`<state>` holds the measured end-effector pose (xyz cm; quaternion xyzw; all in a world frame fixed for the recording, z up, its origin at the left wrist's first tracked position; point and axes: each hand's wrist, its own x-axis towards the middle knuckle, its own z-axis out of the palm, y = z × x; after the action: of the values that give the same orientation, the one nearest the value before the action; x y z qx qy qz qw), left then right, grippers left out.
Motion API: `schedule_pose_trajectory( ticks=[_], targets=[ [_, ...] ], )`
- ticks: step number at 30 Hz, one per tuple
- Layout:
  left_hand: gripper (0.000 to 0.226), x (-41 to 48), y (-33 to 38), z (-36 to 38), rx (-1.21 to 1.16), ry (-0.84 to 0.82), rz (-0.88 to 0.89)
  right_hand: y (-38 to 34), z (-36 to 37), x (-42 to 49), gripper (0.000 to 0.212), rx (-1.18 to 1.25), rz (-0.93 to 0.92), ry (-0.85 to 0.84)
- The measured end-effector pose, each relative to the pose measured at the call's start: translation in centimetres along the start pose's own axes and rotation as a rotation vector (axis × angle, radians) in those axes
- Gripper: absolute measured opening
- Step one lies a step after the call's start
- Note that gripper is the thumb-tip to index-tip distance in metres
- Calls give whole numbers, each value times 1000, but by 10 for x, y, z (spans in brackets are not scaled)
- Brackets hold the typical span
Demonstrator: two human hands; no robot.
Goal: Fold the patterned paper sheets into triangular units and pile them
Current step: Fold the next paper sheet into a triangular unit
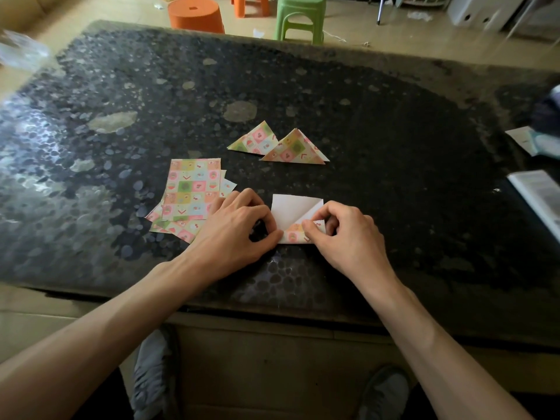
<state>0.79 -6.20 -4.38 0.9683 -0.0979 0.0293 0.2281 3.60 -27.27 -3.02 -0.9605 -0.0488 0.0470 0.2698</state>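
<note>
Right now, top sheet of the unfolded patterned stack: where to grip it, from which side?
Grip the top sheet at its far-left corner, coming from the far side. That edge lies alone on the table, while the lower sheets fan out at its right and near-left, and the left hand overlaps its near-right corner. It lies flat, so probably slide it clear before pinching.

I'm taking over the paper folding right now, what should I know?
Left hand pinches the half-folded sheet at its near left corner; right hand pinches its turned-up patterned corner.
The sheet lies white side up on the table.
Done: first triangle and second triangle, slightly overlapping, beyond the hands.
Left: finish this sheet, fold the flat stack beside the left hand, pile everything.
</note>
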Motion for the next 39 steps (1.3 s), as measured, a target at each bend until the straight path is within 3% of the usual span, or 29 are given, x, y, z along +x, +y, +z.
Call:
schedule_pose_trajectory(
  ticks=[17, 35, 39],
  targets=[
    [7, 3, 2, -5, -86, -97, -35, -1, 1, 0, 16, 33, 28, -2],
    [17, 8, -1, -14, -96, -179, -9, 0, 1, -3, 16, 80, 16, 35],
    [17, 9, -1, -16, -99, -179, -9, 2, 7, -9, 39, 79, -33, 46]
  ],
)
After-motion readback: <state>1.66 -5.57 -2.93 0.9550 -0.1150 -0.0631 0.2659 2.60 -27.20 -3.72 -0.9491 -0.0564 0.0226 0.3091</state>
